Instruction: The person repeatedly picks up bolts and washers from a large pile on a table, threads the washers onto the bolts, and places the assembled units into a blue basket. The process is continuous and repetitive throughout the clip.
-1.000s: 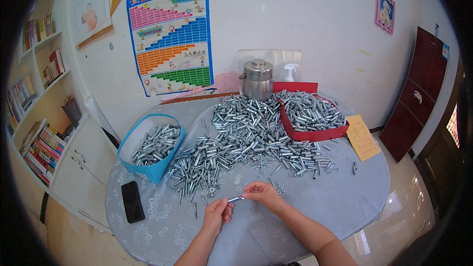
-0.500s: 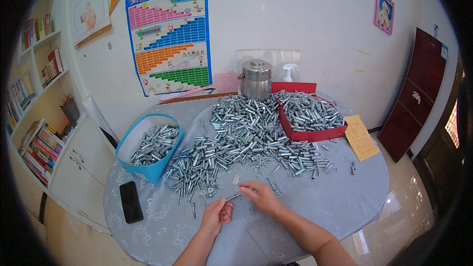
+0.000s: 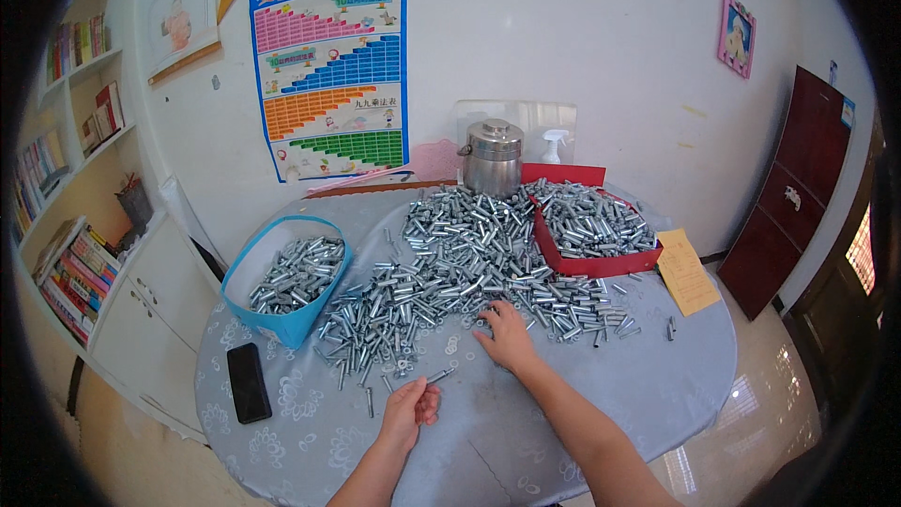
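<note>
– Holding what?
– Pinching a metal bolt (image 3: pixel 439 376) in the left hand (image 3: pixel 409 410), between the bolt pile (image 3: pixel 469 244) and the table (image 3: pixel 648 394)'s front edge.
– With the right hand (image 3: pixel 510 336)?
– At the pile, with bent fingers; can't tell if pinching. Likely picking a small part; calls for a light pinch.
</note>
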{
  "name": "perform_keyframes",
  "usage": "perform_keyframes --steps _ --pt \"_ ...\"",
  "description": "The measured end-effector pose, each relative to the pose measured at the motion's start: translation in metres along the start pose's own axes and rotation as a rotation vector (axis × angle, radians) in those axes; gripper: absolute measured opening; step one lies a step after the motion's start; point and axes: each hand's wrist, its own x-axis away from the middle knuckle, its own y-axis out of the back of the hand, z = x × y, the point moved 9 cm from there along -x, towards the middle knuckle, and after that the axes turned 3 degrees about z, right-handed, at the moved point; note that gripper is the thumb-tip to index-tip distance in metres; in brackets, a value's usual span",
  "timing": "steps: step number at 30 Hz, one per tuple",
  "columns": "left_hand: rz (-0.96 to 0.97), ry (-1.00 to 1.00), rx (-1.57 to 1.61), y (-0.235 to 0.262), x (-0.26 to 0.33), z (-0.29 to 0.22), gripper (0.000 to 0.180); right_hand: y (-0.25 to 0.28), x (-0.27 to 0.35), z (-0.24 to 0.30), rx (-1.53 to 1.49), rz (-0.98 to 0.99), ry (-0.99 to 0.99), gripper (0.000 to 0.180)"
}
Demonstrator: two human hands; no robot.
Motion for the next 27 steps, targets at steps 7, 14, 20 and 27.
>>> perform_keyframes --steps 7,14,20,27 --pt "-0.034 0.009 -0.026 0.003 0.001 0.000 0.029 0.006 0.020 0.024 -0.436 0.256 0.053 0.031" --pt "-0.052 0.002 -0.052 0.003 0.001 0.000 0.030 0.004 -0.004 -0.020 -0.051 0.003 -0.099 0.039" --pt "-0.048 0.011 -0.043 0.003 0.000 0.001 0.030 -0.020 -0.006 -0.014 -0.163 0.115 -0.060 0.044" --pt "-0.055 0.005 -0.060 0.006 0.001 0.000 0.030 -0.004 0.021 0.045 -0.367 0.349 0.193 0.037"
